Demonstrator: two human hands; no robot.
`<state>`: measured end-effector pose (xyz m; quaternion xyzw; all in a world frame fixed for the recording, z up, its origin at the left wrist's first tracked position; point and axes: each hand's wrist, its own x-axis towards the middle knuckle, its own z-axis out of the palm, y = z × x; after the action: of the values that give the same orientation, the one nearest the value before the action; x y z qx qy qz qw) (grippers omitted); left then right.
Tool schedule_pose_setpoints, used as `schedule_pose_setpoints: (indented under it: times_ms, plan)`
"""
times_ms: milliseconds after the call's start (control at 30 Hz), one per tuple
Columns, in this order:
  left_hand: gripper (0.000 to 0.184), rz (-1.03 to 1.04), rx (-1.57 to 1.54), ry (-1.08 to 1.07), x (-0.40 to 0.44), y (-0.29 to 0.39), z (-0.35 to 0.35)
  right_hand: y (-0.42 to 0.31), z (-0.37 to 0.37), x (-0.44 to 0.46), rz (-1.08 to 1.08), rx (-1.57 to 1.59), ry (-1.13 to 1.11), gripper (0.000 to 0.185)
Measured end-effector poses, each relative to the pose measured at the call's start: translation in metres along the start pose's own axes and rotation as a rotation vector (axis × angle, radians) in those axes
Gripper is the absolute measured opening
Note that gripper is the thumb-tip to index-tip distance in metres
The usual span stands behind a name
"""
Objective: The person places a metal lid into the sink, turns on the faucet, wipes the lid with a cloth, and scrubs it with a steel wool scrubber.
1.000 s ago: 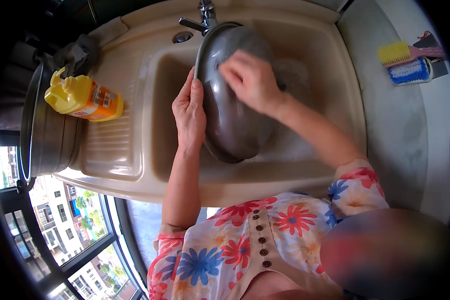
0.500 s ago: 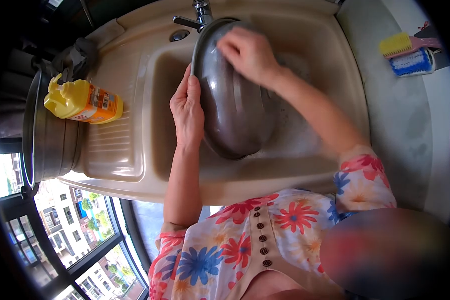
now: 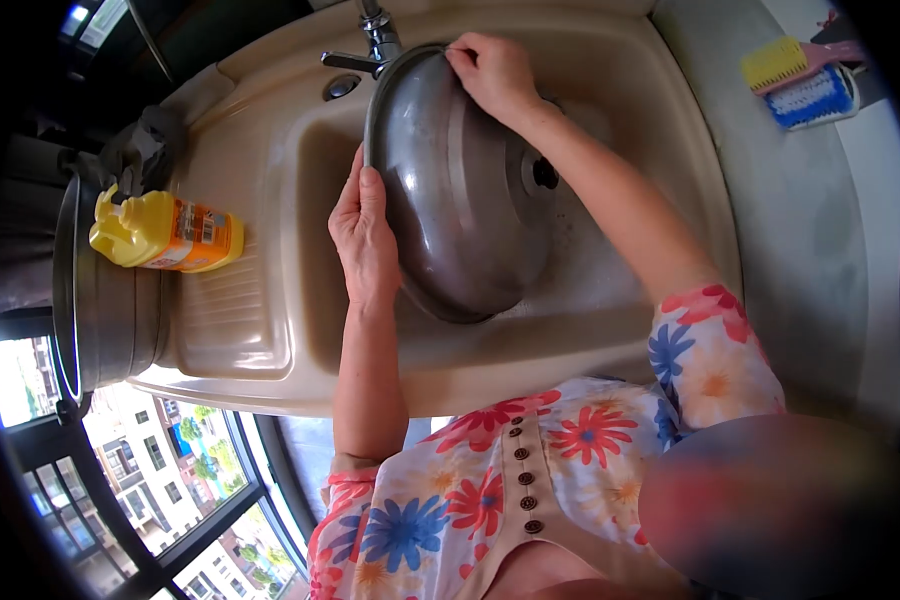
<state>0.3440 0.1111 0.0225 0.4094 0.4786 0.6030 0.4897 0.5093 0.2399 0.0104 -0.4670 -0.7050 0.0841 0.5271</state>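
Note:
A large metal pot lid [image 3: 425, 190] with a black knob [image 3: 544, 173] stands tilted in the beige sink [image 3: 630, 330], domed side facing right. My left hand [image 3: 365, 235] is closed on its left rim, thumb on the near side and fingers behind. At the lid's upper rim, close to the faucet [image 3: 378, 35], my right hand [image 3: 495, 75] is closed with fingertips pinching the edge. Whether a thin cloth or pad is under those fingers cannot be seen. The lid's inner side is hidden from view.
On the ribbed drainboard [image 3: 225, 335] to the left, a yellow bottle [image 3: 175, 232] lies beside a big metal pot [image 3: 120, 310]. A dark cloth [image 3: 155, 140] is behind them. Yellow and blue brushes [image 3: 810, 95] rest on the right ledge. A window [image 3: 160, 480] is at lower left.
My right hand has moved from the lid's upper face to its top rim and is no longer blurred. The lid's knob now shows. My left hand keeps its hold on the rim.

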Motion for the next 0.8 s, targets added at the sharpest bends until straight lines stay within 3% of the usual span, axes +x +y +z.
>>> schedule_pose_setpoints:
  times_ms: [100, 200, 300, 333, 400, 500, 600, 733, 800]
  plan:
    - [0.042, 0.014, -0.042, -0.001, 0.003, -0.008, -0.005, -0.034, -0.005, -0.031, -0.048, 0.027, 0.015, 0.003]
    - [0.043, -0.024, -0.018, -0.010, 0.002, -0.003, -0.007, -0.077, -0.015, -0.069, -0.278, 0.089, -0.056, 0.004]
    - [0.043, 0.013, 0.015, 0.001, 0.001, -0.003, -0.003, -0.030, -0.002, -0.023, -0.141, -0.020, 0.011, 0.006]
    - [0.043, 0.013, 0.020, 0.007, 0.001, -0.002, -0.001, -0.011, 0.002, -0.004, 0.026, 0.001, -0.032, 0.008]
    - [0.043, 0.019, 0.034, 0.025, 0.000, 0.000, 0.001, 0.002, 0.006, 0.009, -0.003, -0.094, 0.008, 0.008]
    - [0.043, -0.001, -0.022, -0.008, 0.001, -0.003, -0.005, -0.048, -0.009, -0.036, -0.110, 0.075, -0.058, 0.003]
    - [0.043, 0.005, -0.043, -0.040, 0.002, -0.004, -0.008, -0.073, -0.014, -0.067, -0.370, 0.136, -0.111, 0.005]
    - [0.043, 0.024, -0.011, -0.006, 0.003, -0.006, -0.002, -0.008, 0.005, 0.009, 0.054, 0.005, -0.063, 0.012]
    - [0.043, 0.034, 0.019, 0.009, 0.001, -0.001, -0.001, -0.006, 0.004, 0.014, 0.028, -0.080, -0.081, 0.013]
